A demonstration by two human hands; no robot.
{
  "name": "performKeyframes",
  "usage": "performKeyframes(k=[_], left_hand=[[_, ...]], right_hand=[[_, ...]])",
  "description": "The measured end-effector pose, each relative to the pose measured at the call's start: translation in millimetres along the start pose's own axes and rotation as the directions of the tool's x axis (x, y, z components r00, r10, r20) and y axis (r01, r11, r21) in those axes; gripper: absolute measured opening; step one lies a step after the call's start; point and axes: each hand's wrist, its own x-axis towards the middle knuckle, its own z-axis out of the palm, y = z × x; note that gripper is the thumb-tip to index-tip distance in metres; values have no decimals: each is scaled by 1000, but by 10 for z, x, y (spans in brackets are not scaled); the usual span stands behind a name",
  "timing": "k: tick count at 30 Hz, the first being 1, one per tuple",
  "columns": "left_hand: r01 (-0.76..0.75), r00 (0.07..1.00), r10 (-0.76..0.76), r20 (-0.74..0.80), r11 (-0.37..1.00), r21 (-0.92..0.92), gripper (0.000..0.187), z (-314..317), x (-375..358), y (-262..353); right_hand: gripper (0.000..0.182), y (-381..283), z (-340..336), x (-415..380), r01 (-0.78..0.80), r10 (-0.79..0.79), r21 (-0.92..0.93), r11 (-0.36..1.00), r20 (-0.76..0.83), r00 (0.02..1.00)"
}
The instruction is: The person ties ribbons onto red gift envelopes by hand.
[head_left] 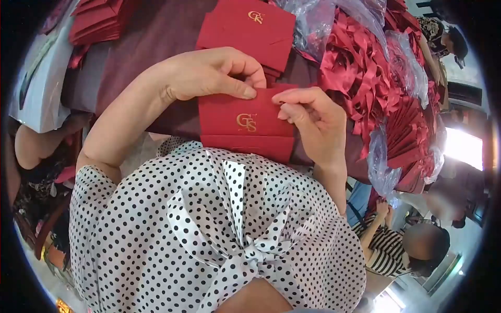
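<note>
A red paper bag [219, 122] with gold letters on its front lies flat before my chest, its lower part creased across. My left hand [219, 75] is closed at the bag's upper edge, with the thumb on the front and the curled fingers behind. At the upper right corner, my right hand [318, 120] has its thumb and forefinger drawn together over the bag. Whatever is between those right fingertips is too small to make out. Just beyond the hands sits a stack of similar red bags [248, 36], gold letters facing up.
Loose red ribbons [355, 68] and clear plastic wrap [313, 21] heap up at the right. More red bags [412, 135] fan out below them. Another red stack [99, 21] is at the upper left on the dark tablecloth [151, 26]. A person in stripes [389, 250] sits at right.
</note>
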Motion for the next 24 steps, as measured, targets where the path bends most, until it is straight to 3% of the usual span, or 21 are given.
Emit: performKeyframes(k=[1, 6, 9, 14, 18, 24], left_hand=[[0, 1000, 0, -3, 1000, -4, 14, -8, 5, -31], [-46, 993, 54, 105, 996, -79, 17, -69, -61, -145], [-77, 976, 81, 201, 997, -26, 17, -54, 43, -157], [-65, 985, 78, 157, 994, -87, 16, -52, -8, -186], [-77, 978, 94, 184, 992, -98, 18, -57, 4, -161], [-182, 955, 179, 235, 983, -10, 16, -90, 13, -232]], right_hand=[[11, 52, 3, 4, 48, -47, -29, 998, 50, 998], [8, 60, 113, 8, 35, -36, 13, 999, 9, 999], [9, 79, 54, -29, 31, -26, -93, 995, 50, 998], [8, 14, 151, -69, -111, 114, 67, 992, -43, 992], [7, -8, 120, -100, -104, 104, 8, 995, -16, 994], [8, 42, 153, -68, 89, -92, -128, 988, -17, 996]])
